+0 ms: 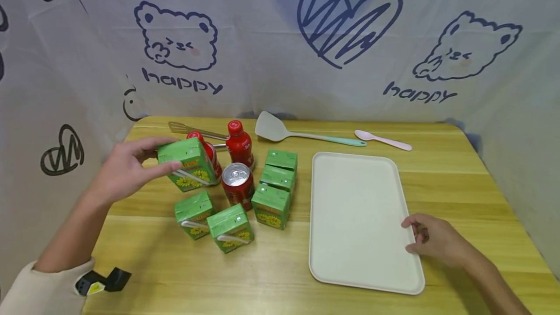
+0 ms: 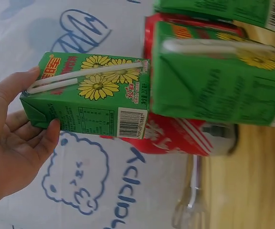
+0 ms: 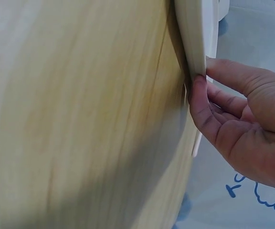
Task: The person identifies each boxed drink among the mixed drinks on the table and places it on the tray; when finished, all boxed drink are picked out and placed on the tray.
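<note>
My left hand (image 1: 124, 166) grips a green drink carton (image 1: 185, 159) with a white straw and yellow flowers, thumb on one side and fingers on the other. In the left wrist view that carton (image 2: 89, 95) is held above the table, near another carton (image 2: 214, 76). At the right, my right hand (image 1: 442, 239) pinches the long edge of a cream tray (image 1: 363, 218), which lies on the table. The right wrist view shows thumb and finger at the tray's rim (image 3: 192, 38).
Several green cartons (image 1: 269, 205) stand left of the tray. Among them are a red can (image 1: 238, 186) and red bottles (image 1: 239, 145), one partly hidden by the held carton. Behind lie a whisk (image 1: 192, 129), a spatula (image 1: 273, 128) and a pink spoon (image 1: 385, 140).
</note>
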### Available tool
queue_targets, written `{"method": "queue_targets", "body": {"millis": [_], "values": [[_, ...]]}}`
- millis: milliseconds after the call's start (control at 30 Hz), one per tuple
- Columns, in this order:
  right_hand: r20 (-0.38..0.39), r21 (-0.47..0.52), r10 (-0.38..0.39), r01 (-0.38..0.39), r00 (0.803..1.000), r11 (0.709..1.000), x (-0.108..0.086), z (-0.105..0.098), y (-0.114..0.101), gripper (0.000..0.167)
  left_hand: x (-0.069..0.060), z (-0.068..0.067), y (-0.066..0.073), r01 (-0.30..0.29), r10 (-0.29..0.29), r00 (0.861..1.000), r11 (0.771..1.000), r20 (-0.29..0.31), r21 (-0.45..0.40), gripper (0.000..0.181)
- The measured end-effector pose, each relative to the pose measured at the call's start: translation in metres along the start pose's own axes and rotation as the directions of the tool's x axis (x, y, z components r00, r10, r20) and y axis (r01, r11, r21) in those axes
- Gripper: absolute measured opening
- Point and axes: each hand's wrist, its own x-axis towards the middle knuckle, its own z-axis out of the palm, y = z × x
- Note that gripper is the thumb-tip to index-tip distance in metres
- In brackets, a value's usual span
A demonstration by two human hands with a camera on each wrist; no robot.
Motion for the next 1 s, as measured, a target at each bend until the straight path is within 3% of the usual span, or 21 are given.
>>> {"method": "queue_targets", "body": {"millis": [333,533,733,1000], "values": [[0.017,-0.015,0.017,-0.017,1.000,1.000,0.002,0.000,-0.003,0.042,0.006,-0.005,0.027,-0.066,0.066,0.998,0.998,-0.001,-0.018,0.037],[0.024,-0.020,0.024,-0.023,0.999,1.000,0.003,0.000,-0.002,0.042,0.018,-0.001,0.048,-0.088,0.088,0.996,0.996,-0.008,-0.016,0.039],[0.028,-0.004,0.023,-0.023,0.999,1.000,0.003,0.000,-0.001,0.043,0.033,0.010,0.066,-0.146,0.148,0.989,0.986,0.021,-0.076,0.035],[0.023,0.003,0.013,-0.013,1.000,1.000,0.004,0.001,0.000,0.043,0.060,0.038,0.086,-0.127,0.144,0.982,0.982,0.125,-0.138,0.039]]}}
